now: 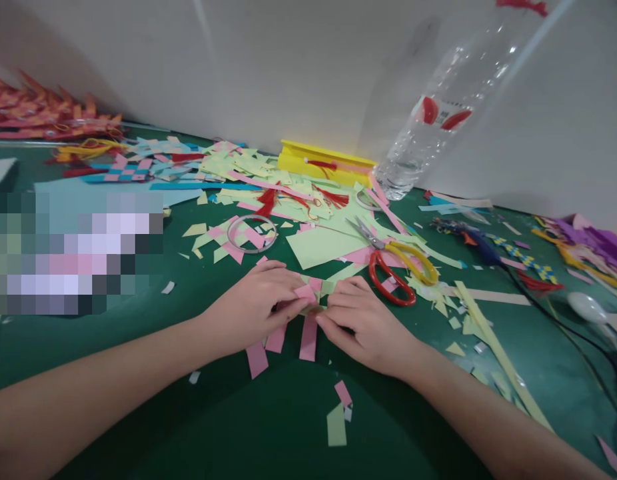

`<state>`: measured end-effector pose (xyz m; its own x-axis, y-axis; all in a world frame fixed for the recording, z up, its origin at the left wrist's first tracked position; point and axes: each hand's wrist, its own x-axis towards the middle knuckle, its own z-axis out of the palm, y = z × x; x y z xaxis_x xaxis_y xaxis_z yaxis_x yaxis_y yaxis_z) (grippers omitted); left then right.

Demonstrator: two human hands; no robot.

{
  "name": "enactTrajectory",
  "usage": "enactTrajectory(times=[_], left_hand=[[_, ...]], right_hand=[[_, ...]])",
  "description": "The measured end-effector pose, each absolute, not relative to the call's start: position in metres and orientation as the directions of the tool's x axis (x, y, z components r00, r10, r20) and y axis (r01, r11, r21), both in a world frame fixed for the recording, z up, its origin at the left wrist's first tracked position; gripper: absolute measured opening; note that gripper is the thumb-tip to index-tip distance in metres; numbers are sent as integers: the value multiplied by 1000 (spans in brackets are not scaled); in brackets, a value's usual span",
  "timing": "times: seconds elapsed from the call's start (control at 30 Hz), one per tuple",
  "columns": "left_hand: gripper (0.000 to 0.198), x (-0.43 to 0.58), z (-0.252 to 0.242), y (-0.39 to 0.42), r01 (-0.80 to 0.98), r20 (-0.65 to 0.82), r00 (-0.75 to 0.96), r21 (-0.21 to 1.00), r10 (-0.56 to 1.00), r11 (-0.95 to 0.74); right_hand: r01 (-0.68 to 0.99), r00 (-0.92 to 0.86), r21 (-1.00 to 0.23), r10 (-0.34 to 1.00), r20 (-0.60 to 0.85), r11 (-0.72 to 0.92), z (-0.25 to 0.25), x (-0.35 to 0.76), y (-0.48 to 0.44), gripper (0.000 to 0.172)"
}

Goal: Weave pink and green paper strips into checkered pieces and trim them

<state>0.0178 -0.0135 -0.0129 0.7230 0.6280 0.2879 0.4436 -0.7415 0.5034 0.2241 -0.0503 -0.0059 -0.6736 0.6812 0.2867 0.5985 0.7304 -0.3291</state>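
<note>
Close together over the green table, my left hand [261,300] and my right hand [363,323] both pinch a small piece made of pink and pale green paper strips [308,337]. Pink strip ends hang below my fingers, while a green strip runs out behind them. My hands cover the middle of the piece. Just beyond my right hand lie scissors [388,250] with one red and one yellow handle, blades pointing away. Behind my left hand rests a clear tape roll [252,233]. Paper scraps [337,425] lie in front of my hands.
A clear plastic bottle [413,140] leans at the back near a yellow folded strip [308,160]. Paper scraps and red tassels are heaped along the wall. On the right are a dark cable, a glue gun [473,243] and a white spoon [588,307]. The left is partly pixelated.
</note>
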Motion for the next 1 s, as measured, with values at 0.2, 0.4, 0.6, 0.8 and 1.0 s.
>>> enactTrajectory(times=[0.2,0.4,0.6,0.8,1.0], left_hand=[[25,16,-14,-13,442,290,734,484,615,-755],[15,15,-15,-15,423,315,740,468,594,-776],[40,17,-12,-18,451,275,750,453,602,-769],[35,21,-12,-21,478,255,744,443,618,-759],[40,19,-15,-20,492,237,734,462,637,-739]], right_hand=[[687,-577,-444,803,146,575,-1,225,-51,38],[678,-570,-491,813,118,547,0,227,-49,32],[680,-549,-496,824,144,539,-3,223,-49,18],[744,-431,-517,895,114,424,-3,213,-51,17],[772,-379,-542,925,25,330,3,210,-50,13]])
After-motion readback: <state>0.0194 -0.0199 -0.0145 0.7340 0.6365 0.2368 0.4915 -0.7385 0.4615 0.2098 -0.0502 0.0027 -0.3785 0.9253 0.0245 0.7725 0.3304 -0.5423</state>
